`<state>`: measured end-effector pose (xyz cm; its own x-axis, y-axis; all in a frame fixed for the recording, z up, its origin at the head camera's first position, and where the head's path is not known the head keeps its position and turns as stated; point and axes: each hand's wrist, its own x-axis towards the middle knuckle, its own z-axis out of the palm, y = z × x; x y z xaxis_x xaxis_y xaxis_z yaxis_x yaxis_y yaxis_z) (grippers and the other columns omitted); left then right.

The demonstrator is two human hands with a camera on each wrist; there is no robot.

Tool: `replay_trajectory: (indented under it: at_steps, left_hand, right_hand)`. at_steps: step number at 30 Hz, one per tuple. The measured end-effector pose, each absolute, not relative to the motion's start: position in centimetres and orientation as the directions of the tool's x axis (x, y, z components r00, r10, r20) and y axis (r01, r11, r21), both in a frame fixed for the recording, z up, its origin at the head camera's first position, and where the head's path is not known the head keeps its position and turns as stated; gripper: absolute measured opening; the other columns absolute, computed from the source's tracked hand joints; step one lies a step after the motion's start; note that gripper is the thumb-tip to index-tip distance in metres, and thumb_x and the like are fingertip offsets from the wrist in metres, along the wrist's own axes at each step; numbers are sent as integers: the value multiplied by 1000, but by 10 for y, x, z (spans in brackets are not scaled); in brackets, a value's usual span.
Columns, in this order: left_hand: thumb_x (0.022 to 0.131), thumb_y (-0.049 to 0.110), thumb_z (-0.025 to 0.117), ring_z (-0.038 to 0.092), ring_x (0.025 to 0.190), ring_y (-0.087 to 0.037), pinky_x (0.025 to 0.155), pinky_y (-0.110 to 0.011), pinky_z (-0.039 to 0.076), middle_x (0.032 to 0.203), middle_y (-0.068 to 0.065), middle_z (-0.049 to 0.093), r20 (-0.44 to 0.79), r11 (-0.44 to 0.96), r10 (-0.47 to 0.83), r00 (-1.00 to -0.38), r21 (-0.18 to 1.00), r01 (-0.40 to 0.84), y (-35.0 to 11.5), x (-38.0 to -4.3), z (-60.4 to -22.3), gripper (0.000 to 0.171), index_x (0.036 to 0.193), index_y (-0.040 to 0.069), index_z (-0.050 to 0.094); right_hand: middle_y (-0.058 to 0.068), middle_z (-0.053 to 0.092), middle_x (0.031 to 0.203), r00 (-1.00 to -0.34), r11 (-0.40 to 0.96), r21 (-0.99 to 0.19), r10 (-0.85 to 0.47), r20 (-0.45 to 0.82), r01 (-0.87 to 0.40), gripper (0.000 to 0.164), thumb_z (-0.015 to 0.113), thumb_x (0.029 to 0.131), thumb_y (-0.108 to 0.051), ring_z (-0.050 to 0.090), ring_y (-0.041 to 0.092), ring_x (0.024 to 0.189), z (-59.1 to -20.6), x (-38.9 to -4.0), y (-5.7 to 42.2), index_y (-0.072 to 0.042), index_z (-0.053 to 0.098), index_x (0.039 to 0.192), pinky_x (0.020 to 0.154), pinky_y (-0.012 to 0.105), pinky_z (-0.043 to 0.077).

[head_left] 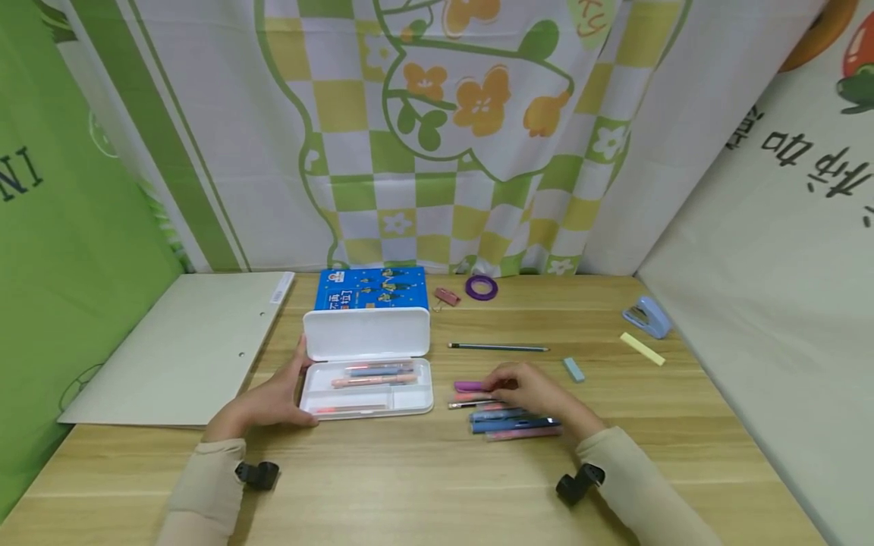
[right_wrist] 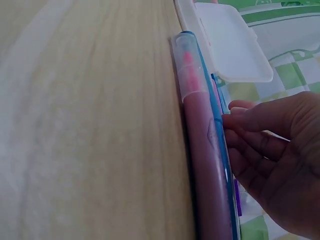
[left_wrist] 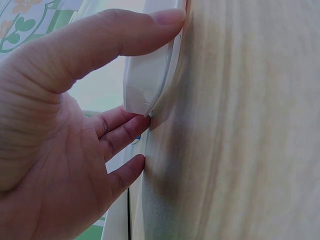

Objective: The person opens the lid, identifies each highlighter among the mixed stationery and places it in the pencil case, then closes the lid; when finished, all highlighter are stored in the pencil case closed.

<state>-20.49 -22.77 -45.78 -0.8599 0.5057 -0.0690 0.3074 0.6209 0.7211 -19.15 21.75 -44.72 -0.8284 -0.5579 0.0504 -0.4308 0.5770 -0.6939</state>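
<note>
My left hand (head_left: 276,394) holds the left end of an open white pencil case (head_left: 426,387). Its thumb (left_wrist: 165,17) presses the front wall, with the fingers round the end and back. Inside the case lie several pens, among them a peach pen (head_left: 375,381) and a blue one (head_left: 382,371). To the right, my right hand (head_left: 529,387) pinches a purple pen (head_left: 467,386), partly hidden by the fingers. Below it lie a pink pen (head_left: 467,396), a pencil (head_left: 464,405), a blue pen (head_left: 501,426) and a pink highlighter (right_wrist: 207,150).
Behind the case stands a blue box (head_left: 372,288). A clip (head_left: 447,296), purple tape roll (head_left: 482,287), pencil (head_left: 498,347), teal eraser (head_left: 573,369), yellow strip (head_left: 642,349) and blue stapler-like item (head_left: 647,317) lie further back. A large pale board (head_left: 184,349) is at left.
</note>
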Motion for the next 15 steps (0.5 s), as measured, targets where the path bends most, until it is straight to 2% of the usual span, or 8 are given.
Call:
replay_trajectory:
  at_steps: [11,15]
  left_hand:
    - [63,26,87,27,127,-43,107,-62,14,133,-28,35,-47,618,514,-856,712,332,-228,-205,-458,139,143,-5,-23]
    - [62,26,87,26,128,-43,107,-62,14,132,-28,35,-48,619,513,-857,712,332,-229,-205,-457,139,143,-6,-22]
  right_hand:
    - [4,68,94,-796,634,-545,-596,106,-548,14,65,84,1,62,18,89,-447,-191,211,-6,72,95,77,31,51]
    - [4,68,93,-782,630,-527,-612,118,-571,14,65,84,1,62,19,88,-447,-191,211,-6,72,94,76,33,51]
